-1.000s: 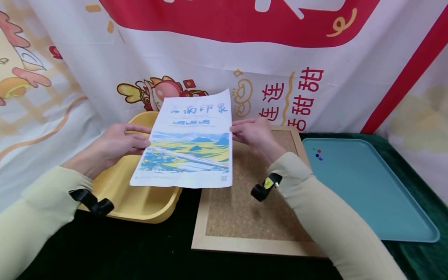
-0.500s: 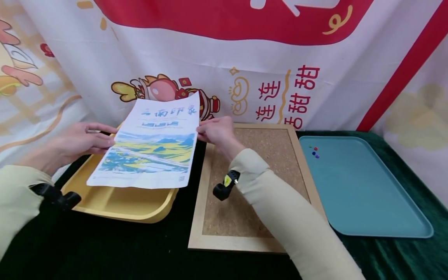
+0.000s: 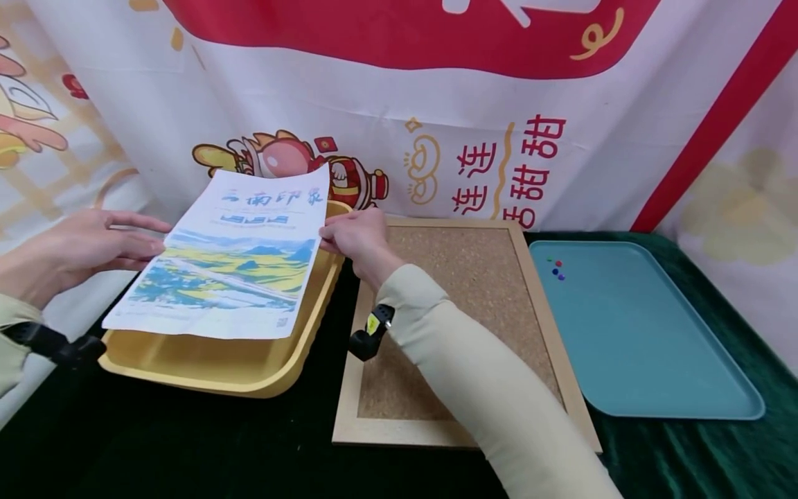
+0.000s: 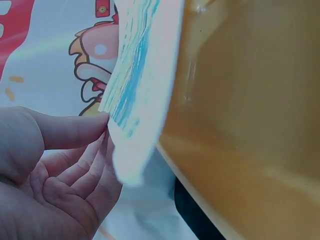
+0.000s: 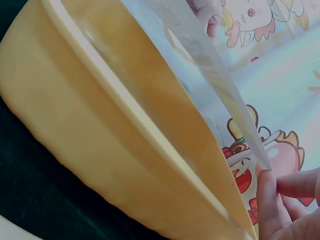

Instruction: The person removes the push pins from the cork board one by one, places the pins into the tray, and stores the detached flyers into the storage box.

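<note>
A printed paper sheet [image 3: 224, 260] with a blue and yellow landscape and a line of characters is held above the yellow bin [image 3: 274, 388]. My left hand [image 3: 93, 249] pinches its left edge between thumb and fingers; the left wrist view shows that grip on the sheet [image 4: 145, 95] close up. At the opposite edge, my right hand [image 3: 358, 239] pinches the paper too, also visible in the right wrist view with the thumb and fingers [image 5: 270, 200] on its edge. In the right wrist view a gap shows between the sheet and the bin's rim [image 5: 130, 110].
A cork board [image 3: 461, 312] in a wooden frame lies right of the bin, partly under my right forearm. Beyond it is a blue tray [image 3: 654, 333] with several small coloured pins [image 3: 557, 270]. A printed cloth [image 3: 374, 90] hangs behind the dark green tabletop [image 3: 187, 443].
Both hands have carried the paper sheet leftward, from partly over the cork board to over the yellow bin. The view has shifted slightly.
</note>
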Demonstrator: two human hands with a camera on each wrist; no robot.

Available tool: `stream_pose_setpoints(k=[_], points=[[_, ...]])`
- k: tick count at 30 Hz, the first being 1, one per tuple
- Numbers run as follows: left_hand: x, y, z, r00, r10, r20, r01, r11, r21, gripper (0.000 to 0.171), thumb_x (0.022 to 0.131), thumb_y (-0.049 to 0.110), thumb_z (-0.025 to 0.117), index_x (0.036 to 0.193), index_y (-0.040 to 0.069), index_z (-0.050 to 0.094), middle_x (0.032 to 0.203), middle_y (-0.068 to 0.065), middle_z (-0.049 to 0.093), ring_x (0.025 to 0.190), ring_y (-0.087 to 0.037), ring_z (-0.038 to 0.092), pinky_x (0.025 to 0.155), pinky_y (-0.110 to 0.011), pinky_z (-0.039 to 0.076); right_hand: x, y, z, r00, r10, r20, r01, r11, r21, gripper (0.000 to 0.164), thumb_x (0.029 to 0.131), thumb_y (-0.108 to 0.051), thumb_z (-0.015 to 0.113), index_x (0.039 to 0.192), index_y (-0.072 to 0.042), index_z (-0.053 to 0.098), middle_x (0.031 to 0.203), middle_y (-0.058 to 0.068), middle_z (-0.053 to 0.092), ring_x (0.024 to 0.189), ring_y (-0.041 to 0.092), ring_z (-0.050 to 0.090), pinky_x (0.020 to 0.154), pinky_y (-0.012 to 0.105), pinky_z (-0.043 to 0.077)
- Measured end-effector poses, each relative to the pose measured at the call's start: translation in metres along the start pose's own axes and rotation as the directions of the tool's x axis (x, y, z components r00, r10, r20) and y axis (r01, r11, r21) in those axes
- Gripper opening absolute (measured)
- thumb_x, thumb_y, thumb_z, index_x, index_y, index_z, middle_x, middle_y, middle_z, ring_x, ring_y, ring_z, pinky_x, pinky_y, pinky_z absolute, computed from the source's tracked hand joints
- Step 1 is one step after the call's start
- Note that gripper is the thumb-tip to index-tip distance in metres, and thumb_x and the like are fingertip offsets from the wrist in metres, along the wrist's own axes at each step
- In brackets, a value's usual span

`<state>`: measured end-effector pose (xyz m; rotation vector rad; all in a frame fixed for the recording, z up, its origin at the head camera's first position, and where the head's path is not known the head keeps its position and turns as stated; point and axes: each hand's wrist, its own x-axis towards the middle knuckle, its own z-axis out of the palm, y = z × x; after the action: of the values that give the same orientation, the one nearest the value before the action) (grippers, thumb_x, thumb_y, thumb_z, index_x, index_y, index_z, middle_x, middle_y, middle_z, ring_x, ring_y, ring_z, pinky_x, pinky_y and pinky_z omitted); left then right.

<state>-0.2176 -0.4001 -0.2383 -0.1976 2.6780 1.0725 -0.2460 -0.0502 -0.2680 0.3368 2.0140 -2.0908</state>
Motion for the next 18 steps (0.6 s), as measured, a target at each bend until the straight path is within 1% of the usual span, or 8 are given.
stream_pose_setpoints(k=[2,4,6,10,14,18], points=[[0.0,-0.002,0.0,1.0,0.001,-0.018,0.0,1.0,0.023,0.071,0.108,0.025,0.063,0.159,-0.012,0.031,0.09,0.02,0.072,0.08,-0.004,0.074,0.076,-0.025,0.063,0.0,0.0,0.003,1.0,-0.001,-0.006,0.001,1.0,0.008,0.008,0.094,0.001,0.077,0.101,-0.001,0.081,0.089,0.008,0.075,0.065,0.01,0.071,0.078,0.027,0.064],[0.0,-0.004,-0.001,1.0,0.001,-0.023,-0.001,1.0,0.026,0.071,0.108,0.026,0.063,0.159,-0.012,0.031,0.091,0.019,0.072,0.08,-0.006,0.075,0.075,-0.025,0.063,0.0,0.0,0.004,1.0,0.004,-0.012,-0.004,1.0,0.006,0.007,0.093,0.002,0.078,0.099,-0.001,0.081,0.088,0.009,0.075,0.065,0.01,0.071,0.076,0.027,0.064],[0.0,-0.005,-0.001,1.0,-0.004,-0.023,0.004,1.0,0.017,0.071,0.108,0.026,0.063,0.159,-0.012,0.031,0.091,0.019,0.073,0.08,-0.006,0.075,0.076,-0.025,0.063,0.0,0.001,0.005,1.0,0.012,-0.015,-0.012,1.0,0.002,0.006,0.093,0.002,0.079,0.098,-0.002,0.081,0.088,0.009,0.075,0.065,0.011,0.072,0.075,0.027,0.064],[0.001,-0.006,0.0,1.0,-0.018,-0.001,0.018,1.0,-0.013,0.071,0.108,0.023,0.064,0.159,-0.013,0.031,0.09,0.019,0.073,0.081,-0.004,0.074,0.076,-0.026,0.064,0.001,0.004,0.006,1.0,0.016,-0.008,-0.016,0.999,-0.032,0.007,0.093,0.002,0.079,0.099,-0.001,0.081,0.091,0.009,0.075,0.066,0.012,0.072,0.077,0.028,0.065],[0.002,-0.007,0.005,0.998,-0.035,0.043,0.037,0.998,-0.041,0.067,0.108,0.018,0.063,0.158,-0.014,0.031,0.091,0.017,0.073,0.082,-0.003,0.074,0.078,-0.027,0.064,0.001,0.008,0.007,0.999,-0.004,-0.033,-0.001,0.992,-0.129,0.006,0.093,0.001,0.079,0.097,-0.002,0.082,0.091,0.008,0.075,0.065,0.012,0.072,0.075,0.028,0.064],[0.001,-0.008,0.011,0.995,-0.058,0.079,0.062,0.996,-0.057,0.065,0.108,0.013,0.06,0.158,-0.015,0.031,0.094,0.013,0.075,0.083,-0.002,0.075,0.08,-0.027,0.064,-0.001,0.011,0.009,0.998,-0.041,-0.056,0.026,0.97,-0.241,0.004,0.094,-0.003,0.078,0.094,-0.005,0.082,0.093,0.008,0.074,0.066,0.013,0.073,0.073,0.028,0.064]])
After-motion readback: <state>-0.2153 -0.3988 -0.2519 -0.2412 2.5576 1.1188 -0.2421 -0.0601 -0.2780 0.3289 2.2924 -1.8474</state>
